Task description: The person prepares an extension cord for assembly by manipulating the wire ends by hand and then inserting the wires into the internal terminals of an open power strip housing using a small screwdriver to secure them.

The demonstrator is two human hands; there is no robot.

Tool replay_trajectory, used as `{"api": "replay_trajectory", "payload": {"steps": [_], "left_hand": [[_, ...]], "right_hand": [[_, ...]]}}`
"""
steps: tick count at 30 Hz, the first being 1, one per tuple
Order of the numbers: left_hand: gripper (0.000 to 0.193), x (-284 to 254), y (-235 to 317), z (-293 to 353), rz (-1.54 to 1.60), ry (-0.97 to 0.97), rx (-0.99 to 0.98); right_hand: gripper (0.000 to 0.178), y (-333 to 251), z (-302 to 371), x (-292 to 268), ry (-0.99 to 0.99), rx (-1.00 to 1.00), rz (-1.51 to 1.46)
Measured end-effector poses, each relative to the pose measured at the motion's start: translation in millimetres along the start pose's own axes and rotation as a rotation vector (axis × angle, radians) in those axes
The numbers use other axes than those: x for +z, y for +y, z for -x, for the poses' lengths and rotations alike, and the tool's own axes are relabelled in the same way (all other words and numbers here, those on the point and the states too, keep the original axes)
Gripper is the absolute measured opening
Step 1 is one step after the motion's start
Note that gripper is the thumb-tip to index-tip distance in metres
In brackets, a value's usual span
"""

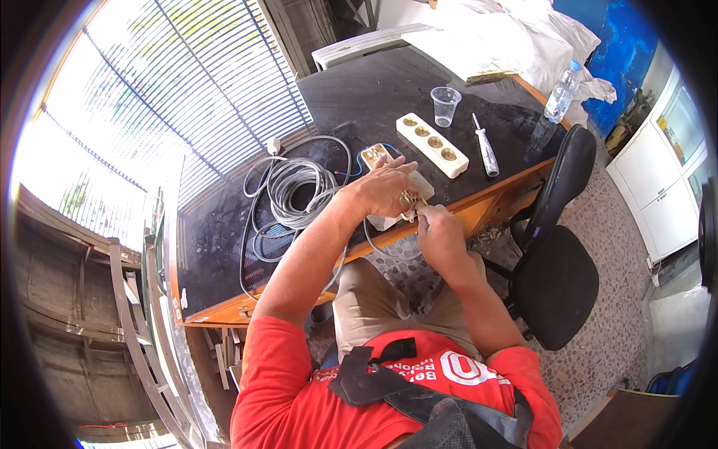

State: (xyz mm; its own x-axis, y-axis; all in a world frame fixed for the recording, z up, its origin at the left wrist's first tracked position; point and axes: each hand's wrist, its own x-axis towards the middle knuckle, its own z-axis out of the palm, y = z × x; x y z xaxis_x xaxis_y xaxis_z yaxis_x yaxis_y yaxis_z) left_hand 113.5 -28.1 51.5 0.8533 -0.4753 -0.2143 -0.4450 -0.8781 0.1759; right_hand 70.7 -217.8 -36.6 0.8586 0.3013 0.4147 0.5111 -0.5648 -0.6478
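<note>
Over the desk's near edge, my left hand [383, 188] has some fingers stretched out and holds a small brass-coloured part [408, 200] with pale pieces near its thumb side. My right hand [440, 233] is closed in a pinch against that part; what its fingertips grip is too small to tell. Just beyond my left hand lies a cream box-like piece [376, 154] with thin blue wires beside it. A cream power strip [432, 145] with several round sockets lies to the right. Left of my hands is a coil of grey cable [301, 193], with a white plug [274, 146] near it.
On the dark desk [351, 97] are a clear plastic cup [445, 106], a screwdriver [486, 146] and a water bottle [562, 91]. A black chair [555, 288] stands at the right, near a white cabinet [651, 179]. A barred window [187, 82] borders the left.
</note>
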Motion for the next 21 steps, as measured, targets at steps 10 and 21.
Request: {"api": "replay_trajectory", "payload": {"steps": [10, 21], "left_hand": [[0.048, 0.1, -3.7, -1.5, 0.044, -0.017, -0.002], [0.065, 4.9, -8.4, 1.4, 0.079, 0.016, 0.031]], "right_hand": [[0.017, 8.9, 4.2, -9.4, -0.01, 0.005, -0.281], [0.011, 11.4, 1.4, 5.3, 0.029, 0.103, -0.375]]}}
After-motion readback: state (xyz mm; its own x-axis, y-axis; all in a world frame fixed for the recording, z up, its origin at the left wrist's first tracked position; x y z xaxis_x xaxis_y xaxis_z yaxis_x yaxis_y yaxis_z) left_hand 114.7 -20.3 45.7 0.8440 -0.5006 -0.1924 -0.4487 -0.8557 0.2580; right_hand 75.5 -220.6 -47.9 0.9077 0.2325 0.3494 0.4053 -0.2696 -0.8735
